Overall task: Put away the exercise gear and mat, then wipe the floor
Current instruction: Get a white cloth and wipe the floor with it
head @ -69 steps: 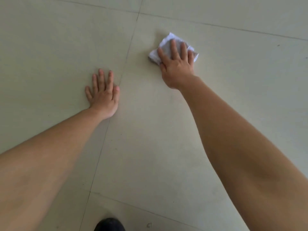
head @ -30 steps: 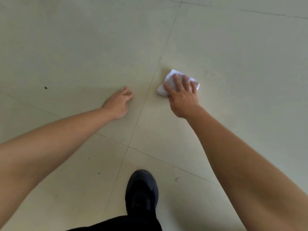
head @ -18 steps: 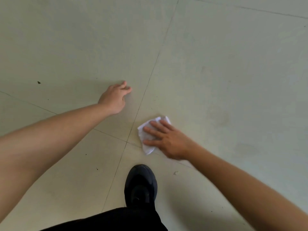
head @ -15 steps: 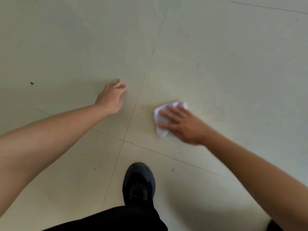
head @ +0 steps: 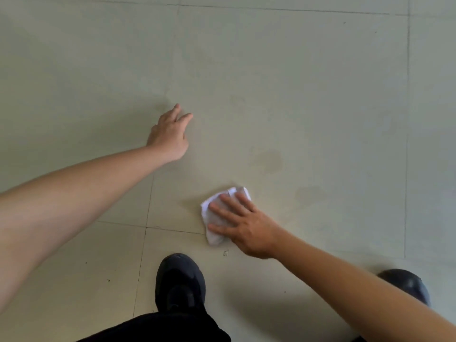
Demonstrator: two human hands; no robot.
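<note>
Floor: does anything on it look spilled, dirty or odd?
Yes. Two faint darker patches mark the tile beyond the white cloth under the right hand, like damp or stain. A small scrap lies beside the cloth.

Tiled floor (head: 296, 95) bears cloth (head: 212, 218), shoes (head: 180, 280)

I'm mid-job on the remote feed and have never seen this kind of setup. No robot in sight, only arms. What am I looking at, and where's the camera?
There is no machine: a person is working with bare hands, and one wide camera on their head looks down at the tiled floor. The right hand presses flat on a crumpled white cloth, wiping. The left hand rests on the floor, holding nothing. Two dark shoes show near the bottom edge. Faint darker patches mark the tile beyond the cloth.
</note>
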